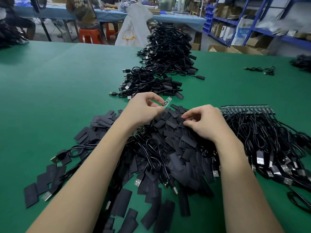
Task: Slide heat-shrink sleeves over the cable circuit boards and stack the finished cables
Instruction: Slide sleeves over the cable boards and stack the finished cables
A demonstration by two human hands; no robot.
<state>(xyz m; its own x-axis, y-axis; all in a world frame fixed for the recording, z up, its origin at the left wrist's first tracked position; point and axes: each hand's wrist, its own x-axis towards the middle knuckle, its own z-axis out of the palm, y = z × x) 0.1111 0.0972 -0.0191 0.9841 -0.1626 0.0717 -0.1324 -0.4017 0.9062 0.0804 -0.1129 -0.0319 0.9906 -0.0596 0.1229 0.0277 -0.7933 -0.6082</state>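
- Left hand (pixel 143 109): fingers curled, thumb and forefinger pinching the near end of a bare circuit board (pixel 167 102), held clear above the sleeve heap.
- Circuit board: narrow, flat, pale green strip; long axis runs from about 7 o'clock to 1 o'clock, free end pointing to 1 o'clock, away from the person. Red and dark wires meet the board at the pinched end.
- Right hand (pixel 204 121): fingers curled down onto the heap at 3 o'clock of the left hand, fingertips on a loose sleeve; cannot tell whether one is actually pinched.
- Heat-shrink sleeves (pixel 168 148): matte black, flat rectangular pieces, heaped beneath both hands and scattered toward 7 o'clock across the bench (pixel 58 81). They lie at mixed angles, with no common direction.
- Unsleeved cables (pixel 262 132): at 3 o'clock of the right hand, thin glossy black cords looped and tangled; a row of bare green boards lines their far edge, and USB plugs with metal shells lie at the near edge.
- Finished stack (pixel 161 68): at 12 o'clock of the hands, a long ridge of black cables running away from the person, USB plugs facing 9 o'clock, black sleeved ends facing 3 o'clock.
- Bench surface: smooth green mat.
- Beyond the bench: orange stool (pixel 90 36) at 11 o'clock, blue shelving (pixel 252 19) with boxes at 1 o'clock.
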